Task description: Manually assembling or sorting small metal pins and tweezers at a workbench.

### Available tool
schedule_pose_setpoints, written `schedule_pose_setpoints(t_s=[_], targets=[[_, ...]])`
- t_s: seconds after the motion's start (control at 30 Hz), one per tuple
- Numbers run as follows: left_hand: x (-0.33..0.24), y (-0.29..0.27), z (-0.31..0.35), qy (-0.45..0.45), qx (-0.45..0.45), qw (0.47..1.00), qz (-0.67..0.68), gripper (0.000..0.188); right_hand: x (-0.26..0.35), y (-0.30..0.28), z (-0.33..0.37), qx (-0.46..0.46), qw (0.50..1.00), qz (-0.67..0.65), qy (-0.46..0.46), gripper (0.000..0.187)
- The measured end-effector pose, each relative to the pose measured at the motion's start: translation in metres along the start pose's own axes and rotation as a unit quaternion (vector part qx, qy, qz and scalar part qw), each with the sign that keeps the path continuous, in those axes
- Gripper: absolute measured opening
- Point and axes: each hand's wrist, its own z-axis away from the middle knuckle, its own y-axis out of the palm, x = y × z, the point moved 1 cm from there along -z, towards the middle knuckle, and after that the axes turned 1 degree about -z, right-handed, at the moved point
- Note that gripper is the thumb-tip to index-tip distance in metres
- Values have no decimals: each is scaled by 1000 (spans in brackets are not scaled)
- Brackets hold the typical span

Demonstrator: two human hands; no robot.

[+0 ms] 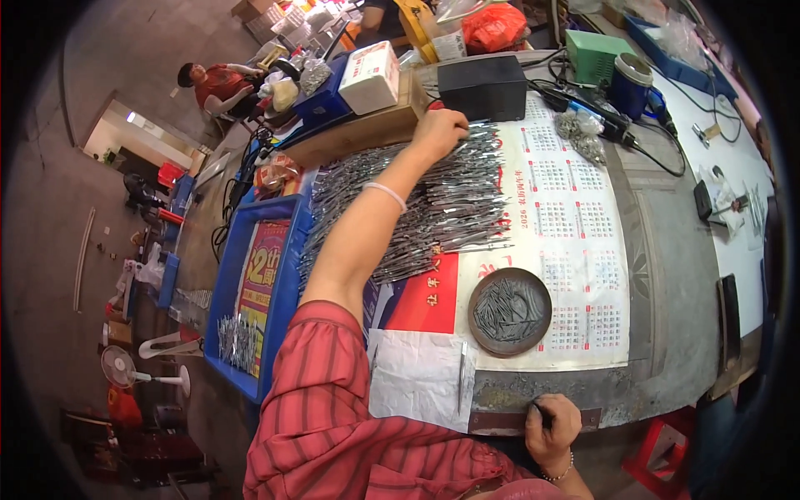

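Note:
A wide heap of thin metal rods (462, 196) lies in rows on a printed calendar sheet (575, 275). My left hand (440, 135) reaches over to the heap's far edge, beside a black box (482, 87). Its fingers are bent down and together; what they hold, if anything, is hidden. At the table's near edge, my right hand (554, 432) is curled closed, with a small dark thing (539, 408) showing at the fingers, too small to name. Ahead of that hand sits a round dish (542, 292) with small dark metal pins (502, 310) inside.
A blue tray (218, 308) at left holds more thin rods (238, 343) near its front. A white sheet (417, 379) with a slim metal piece lies close to me. A wooden block (354, 133), a blue mug (631, 86) and cables stand farther back. A person sits at far left.

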Motion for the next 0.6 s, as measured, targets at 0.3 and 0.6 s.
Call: schedule_pose_setpoints(t_s=[0.3,0.6], targets=[[-30,-26,55,2,-84,993,78,19,4,1,7,-2,1000,8,24,14],[-71,-147,288,-201,-159,930,262,15,2,8,11,-29,997,40,53,10]])
